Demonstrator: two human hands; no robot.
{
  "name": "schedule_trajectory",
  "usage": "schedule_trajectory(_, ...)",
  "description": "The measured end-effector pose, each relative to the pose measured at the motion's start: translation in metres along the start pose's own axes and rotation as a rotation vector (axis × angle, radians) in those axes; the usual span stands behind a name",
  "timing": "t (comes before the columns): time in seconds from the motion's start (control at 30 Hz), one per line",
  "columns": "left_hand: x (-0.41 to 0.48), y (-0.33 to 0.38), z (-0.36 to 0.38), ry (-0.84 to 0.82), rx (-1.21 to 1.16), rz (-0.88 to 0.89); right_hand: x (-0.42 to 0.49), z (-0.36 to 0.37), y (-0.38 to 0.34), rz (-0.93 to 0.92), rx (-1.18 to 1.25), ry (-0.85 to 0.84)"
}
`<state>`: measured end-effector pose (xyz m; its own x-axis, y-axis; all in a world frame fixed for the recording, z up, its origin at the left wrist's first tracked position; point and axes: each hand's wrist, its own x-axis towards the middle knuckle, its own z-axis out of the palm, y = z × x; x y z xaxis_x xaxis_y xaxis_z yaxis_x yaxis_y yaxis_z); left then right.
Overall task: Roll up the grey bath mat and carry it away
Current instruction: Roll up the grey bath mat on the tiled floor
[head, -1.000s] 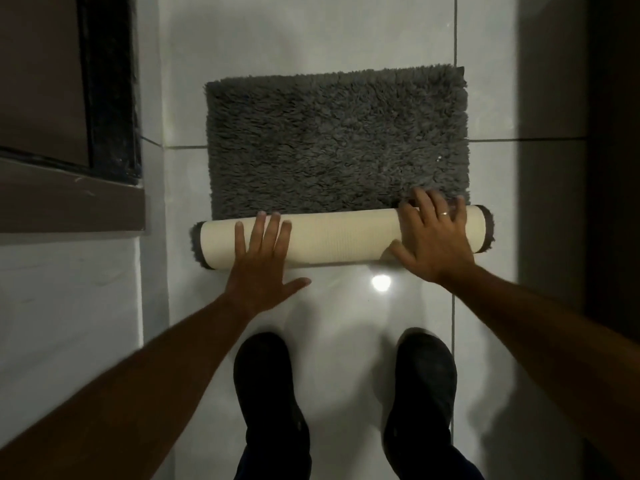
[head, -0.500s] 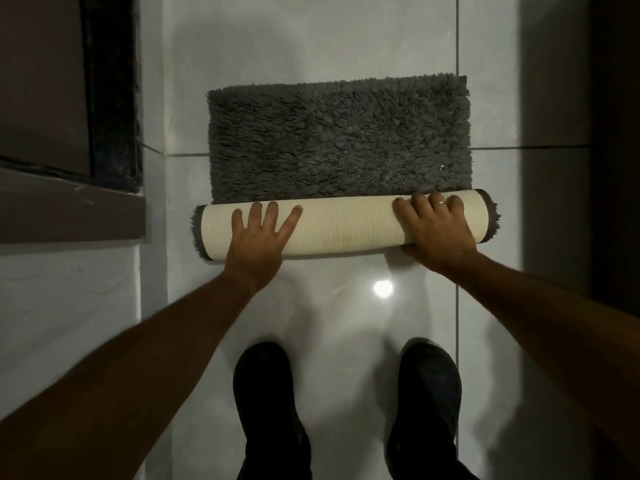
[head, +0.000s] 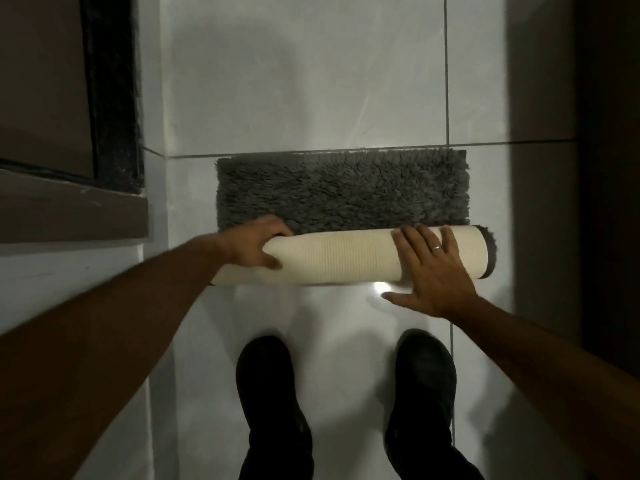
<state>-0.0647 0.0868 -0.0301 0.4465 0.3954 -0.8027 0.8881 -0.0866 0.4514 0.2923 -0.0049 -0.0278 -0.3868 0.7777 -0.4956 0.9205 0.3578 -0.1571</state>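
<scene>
A grey bath mat (head: 343, 192) lies on a pale tiled floor (head: 304, 81), partly rolled: the near part is wound into a roll (head: 346, 256) with the cream ribbed backing facing out, and the far part is flat, its shaggy grey pile up. The far edge of the flat part lies along a grout line running across the floor. The roll lies crosswise in front of the person, and a fringe of grey pile shows at its right end. The left hand (head: 254, 244) is closed around the left end of the roll, fingers curled over the top toward the pile and thumb against the near side. The right hand (head: 434, 271) rests flat and open on the right part of the roll, fingers spread over the top, thumb stretched out low toward the floor; a ring (head: 435, 248) shows on one finger. It presses on the roll rather than clasping it. A bright spot of light reflects off the floor just below the roll, beside the right thumb. Two black shoes (head: 273, 403) stand on the tiles near the roll, toes pointing toward it. At the left, a dark door frame (head: 110, 91) rises beside a brown ledge (head: 69, 216).
</scene>
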Motion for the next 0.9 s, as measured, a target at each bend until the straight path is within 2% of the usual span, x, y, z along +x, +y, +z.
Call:
schedule_trajectory(0.03, -0.001, -0.002, -0.004, 0.06, 0.129, -0.014, 0.007, 0.002, 0.0, 0.02, -0.018, -0.005)
schedule_trajectory(0.1, -0.007, -0.001, -0.001, 0.318, 0.353, 0.012, 0.027, -0.001, 0.004, 0.071, -0.027, -0.019)
schedule_trajectory(0.17, -0.018, 0.006, 0.021, 0.633, 0.392, 0.097, 0.046, -0.012, 0.013, 0.1, -0.027, -0.038)
schedule_trajectory(0.2, -0.021, 0.01, 0.035, 0.741, 0.383, 0.114, 0.054, -0.016, 0.018, 0.097, -0.046, -0.041)
schedule_trajectory(0.23, -0.02, 0.014, 0.048, 0.77, 0.389, 0.097, 0.061, -0.02, 0.023, 0.089, -0.068, -0.041)
schedule_trajectory(0.3, -0.011, 0.02, 0.061, 0.643, 0.424, -0.024, 0.07, -0.028, 0.027, 0.1, -0.065, -0.032)
schedule_trajectory(0.4, 0.014, 0.02, 0.041, 0.479, 0.425, -0.165, 0.07, -0.032, 0.021, 0.061, -0.068, 0.093)
schedule_trajectory(0.5, 0.037, 0.014, -0.008, 0.365, 0.393, -0.195, 0.072, -0.026, 0.01, -0.086, -0.157, 0.093)
schedule_trajectory(0.63, 0.058, 0.012, -0.054, 0.219, 0.346, -0.188, 0.101, -0.032, 0.014, 0.026, -0.077, 0.074)
schedule_trajectory(0.7, 0.063, 0.012, -0.07, 0.275, 0.374, -0.155, 0.118, -0.042, 0.021, 0.03, -0.026, 0.062)
schedule_trajectory(0.83, 0.067, 0.004, -0.075, 0.52, 0.462, 0.007, 0.157, -0.066, 0.036, 0.074, 0.088, -0.009)
schedule_trajectory(0.9, 0.066, 0.002, -0.068, 0.532, 0.396, 0.042, 0.176, -0.081, 0.034, 0.066, 0.171, -0.086)
